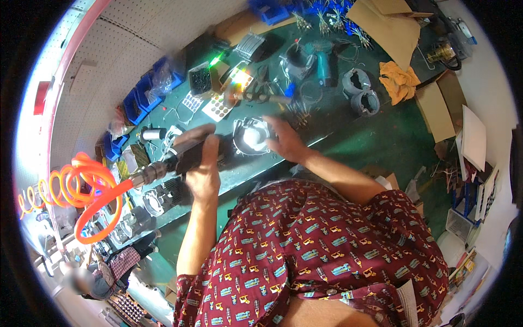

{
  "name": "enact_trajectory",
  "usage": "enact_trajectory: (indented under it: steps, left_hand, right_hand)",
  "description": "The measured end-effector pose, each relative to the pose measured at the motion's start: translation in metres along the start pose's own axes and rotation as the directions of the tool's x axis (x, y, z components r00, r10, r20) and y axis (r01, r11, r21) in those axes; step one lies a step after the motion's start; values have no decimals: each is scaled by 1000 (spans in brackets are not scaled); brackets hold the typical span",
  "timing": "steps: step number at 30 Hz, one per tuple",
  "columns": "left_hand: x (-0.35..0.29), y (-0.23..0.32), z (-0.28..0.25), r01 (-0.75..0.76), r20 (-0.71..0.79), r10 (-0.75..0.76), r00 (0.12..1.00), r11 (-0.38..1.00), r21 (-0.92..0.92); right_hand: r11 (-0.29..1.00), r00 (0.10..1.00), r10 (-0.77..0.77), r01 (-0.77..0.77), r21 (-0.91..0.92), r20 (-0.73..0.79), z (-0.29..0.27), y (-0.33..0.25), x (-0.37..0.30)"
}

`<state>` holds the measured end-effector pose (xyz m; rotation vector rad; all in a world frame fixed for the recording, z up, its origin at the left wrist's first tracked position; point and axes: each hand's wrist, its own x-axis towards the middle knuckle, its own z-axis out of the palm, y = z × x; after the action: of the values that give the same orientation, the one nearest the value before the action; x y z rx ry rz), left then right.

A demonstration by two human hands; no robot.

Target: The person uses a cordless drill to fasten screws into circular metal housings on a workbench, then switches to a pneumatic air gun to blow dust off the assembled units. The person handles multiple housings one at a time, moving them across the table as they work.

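Note:
My left hand (202,169) is wrapped round a dark air tool (188,155), whose metal coupling joins an orange coiled air hose (98,191). What tip the tool has, I cannot make out. Right of it, a round silvery metal housing (251,136) lies on the dark green workbench (239,169), brightly lit in its middle. My right hand (287,143) grips the housing's right rim between thumb and fingers.
Behind the housing lie sticker sheets (218,107), a black-filled box (201,80) and a teal power tool (324,62). Grey ring-shaped castings (362,92) and an orange cloth (399,82) are at right. Blue bins (140,103) line the left; a person (103,278) is lower left.

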<state>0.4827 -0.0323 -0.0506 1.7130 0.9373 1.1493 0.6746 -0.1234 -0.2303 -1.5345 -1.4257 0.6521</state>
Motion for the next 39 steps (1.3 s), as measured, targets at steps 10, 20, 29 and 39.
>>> enact_trajectory:
  steps: [10,20,29,39]
  left_hand:
    - [-41,-31,-6,76,-96,-98,991,975,-209]
    - [-44,-33,-1,60,-107,-74,991,990,-131]
    - [-47,-37,-10,19,-123,-29,992,996,-86]
    - [-51,-22,-9,18,8,-18,1000,1000,-22]
  right_hand:
    - [999,999,-35,34,-39,-14,-3,7,0]
    - [999,999,31,-30,-34,14,-6,7,1]
    - [1000,1000,8,-8,-20,2,-6,3,1]
    - [999,1000,18,-18,-36,-7,-6,-1,2]
